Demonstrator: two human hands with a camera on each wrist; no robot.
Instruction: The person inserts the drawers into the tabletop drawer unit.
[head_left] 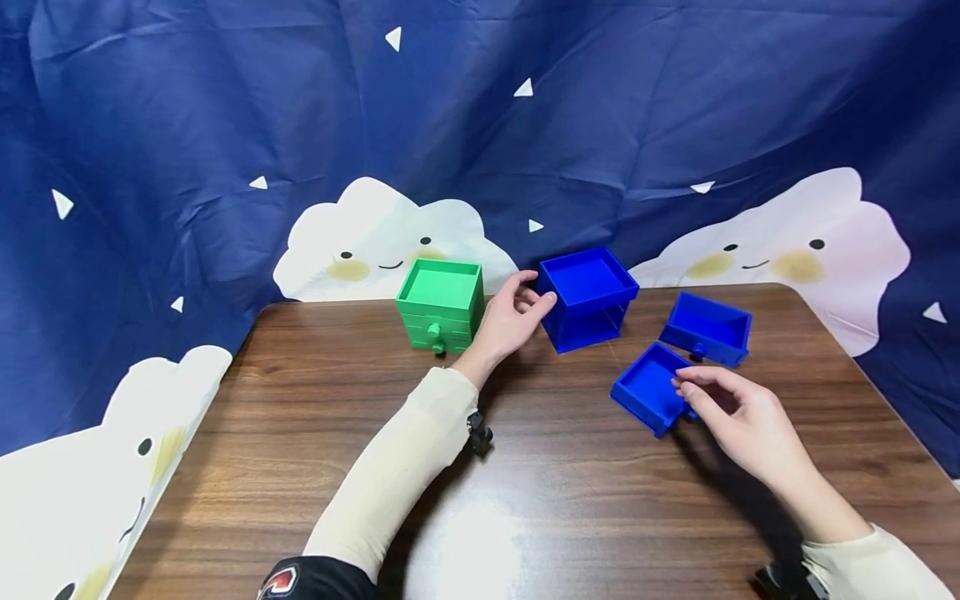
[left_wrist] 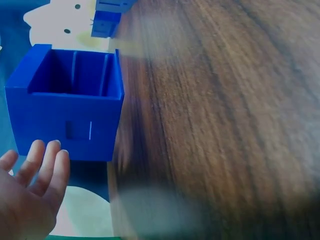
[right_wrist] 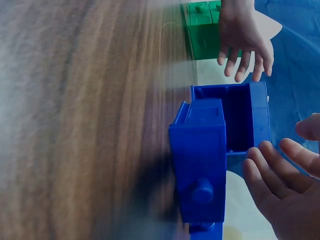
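Clouds: three, printed on one blue cloth hanging behind.
Surface: one, brown wood-grain, carrying every box and drawer.
Green box: one, upright near the back, two knobs on its front.
Left hand: one of my two hands, fingers spread and lightly bent, between both boxes, just beside the blue one; I cannot tell whether I touch it.
Blue box: one, upright, right of the green box, its front a hollow opening.
Blue drawers: two, right of the blue box; the near one sits askew, the far one just behind it.
Right hand: fingers loosely apart at the near drawer's right edge, pinching nothing I can see.
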